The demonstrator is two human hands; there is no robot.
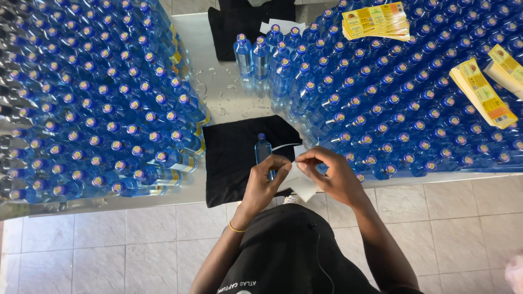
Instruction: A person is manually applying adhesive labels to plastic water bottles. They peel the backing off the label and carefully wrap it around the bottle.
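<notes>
**Both hands on a white label above a single bottle**

Your black shirt [294,250] fills the bottom of the view, with a thin yellow band [236,228] on your left wrist just above it. Your left hand [265,177] and right hand [330,175] meet over the table edge, and both are pinching the same white label [298,179], fingertips closed on its upper edge while the rest of the sheet hangs down between your palms. A thin white strip [283,146] curls up and away from the label toward the bottles.

Just behind your left hand, one blue bottle [263,149] stands upright on a black cloth [231,158] spread across the metal table [218,81]; your fingers partly cover its lower half, and you cannot tell whether they touch it.

On your left, a dense block of capped blue bottles [92,103] covers the table, some along its near edge already wearing yellow labels. On your right, a second mass of bottles [403,109] runs to the far edge. Stacks of yellow labels rest on top of these caps: one stack [377,22] near the back, another stack [482,92] at the right. A second black cloth [239,27] lies at the far end of the table, with white scraps [283,26] beside it. Water drops bead on the bare metal between the two cloths.
</notes>
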